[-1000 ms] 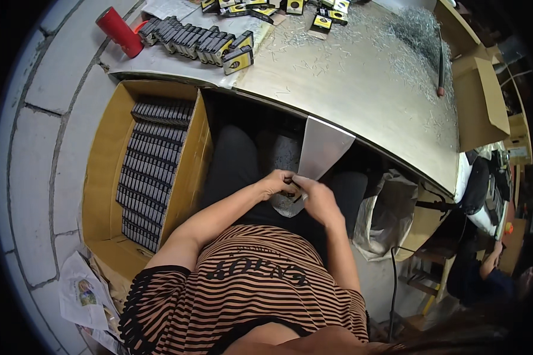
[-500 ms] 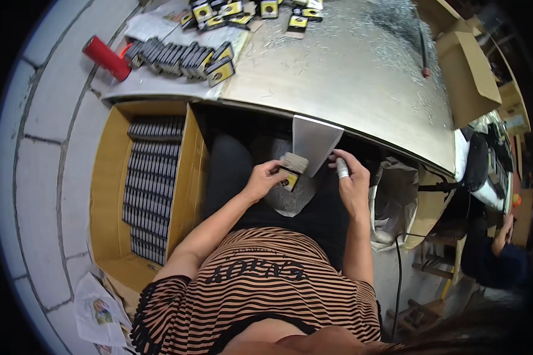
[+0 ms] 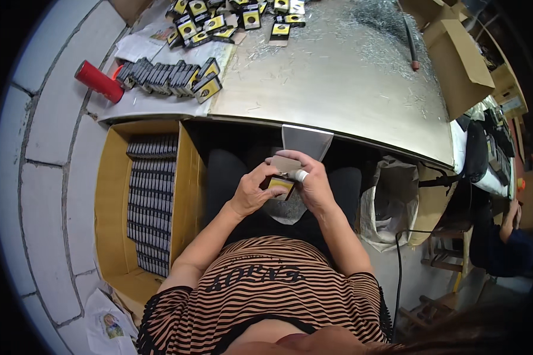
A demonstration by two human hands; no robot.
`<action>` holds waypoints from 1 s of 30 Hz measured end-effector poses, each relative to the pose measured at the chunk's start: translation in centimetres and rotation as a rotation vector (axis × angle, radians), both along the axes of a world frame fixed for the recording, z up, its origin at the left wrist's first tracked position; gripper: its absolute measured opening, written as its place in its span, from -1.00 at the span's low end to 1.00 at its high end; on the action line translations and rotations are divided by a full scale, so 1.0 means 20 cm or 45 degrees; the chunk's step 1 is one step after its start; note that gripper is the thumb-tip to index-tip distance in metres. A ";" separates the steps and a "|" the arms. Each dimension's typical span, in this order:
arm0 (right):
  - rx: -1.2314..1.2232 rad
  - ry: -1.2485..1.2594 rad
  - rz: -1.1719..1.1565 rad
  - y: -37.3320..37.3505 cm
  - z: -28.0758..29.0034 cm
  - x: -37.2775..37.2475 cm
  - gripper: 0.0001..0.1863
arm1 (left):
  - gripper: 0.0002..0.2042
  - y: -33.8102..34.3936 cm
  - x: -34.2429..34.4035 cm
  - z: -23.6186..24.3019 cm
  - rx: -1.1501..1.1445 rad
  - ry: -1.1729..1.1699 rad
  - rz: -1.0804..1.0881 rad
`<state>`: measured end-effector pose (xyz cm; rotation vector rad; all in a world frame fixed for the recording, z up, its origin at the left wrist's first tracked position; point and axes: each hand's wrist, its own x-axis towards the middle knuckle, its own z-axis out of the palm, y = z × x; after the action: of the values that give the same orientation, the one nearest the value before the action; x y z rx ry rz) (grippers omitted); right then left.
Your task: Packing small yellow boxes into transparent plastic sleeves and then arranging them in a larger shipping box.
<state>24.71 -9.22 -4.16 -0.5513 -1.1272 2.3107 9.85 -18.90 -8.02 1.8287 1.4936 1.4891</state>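
Over my lap I hold a small black and yellow box (image 3: 281,188) with its cardboard flap (image 3: 285,165) raised. My left hand (image 3: 253,190) grips the box from the left, thumb across its front. My right hand (image 3: 312,183) curls round the flap side, a white wrap on one finger; those fingers are closed at the box's open end. Whatever may lie inside the box is hidden by my fingers. Just beyond my hands, a pale metal chute (image 3: 307,141) slopes down from the table edge.
Left of my lap stands a cardboard carton (image 3: 103,219) packed with rows of boxes. On the metal table (image 3: 320,77) lie a row of filled-looking boxes (image 3: 166,78), a red cylinder (image 3: 99,81) and a heap of thin metal pieces (image 3: 379,29). A lined sack (image 3: 391,204) hangs at right.
My right hand has moved left from beside the chute to the box and closed on its flap end. My left hand still holds the box, slightly further left. The whole view has shifted a little.
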 end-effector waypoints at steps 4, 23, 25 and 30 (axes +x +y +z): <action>0.291 -0.245 -0.251 -0.03 0.01 0.01 -0.78 | -0.58 -0.03 0.02 -0.04 -0.376 -0.526 0.016; 0.656 -0.541 -0.247 0.09 0.02 -0.05 -0.85 | -0.26 0.07 -0.03 0.05 -0.473 -0.829 0.039; 0.735 -0.585 -0.219 0.09 0.02 -0.06 -0.80 | -0.26 0.09 -0.05 0.05 -0.463 -0.844 0.052; 0.694 -0.433 -0.275 0.14 0.03 -0.10 -0.63 | -0.65 0.25 -0.13 0.10 -0.213 -0.738 0.060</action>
<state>22.75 -6.51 -3.60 -0.8156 -1.6848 1.6615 7.34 -13.92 -6.06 1.1335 1.3201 1.6677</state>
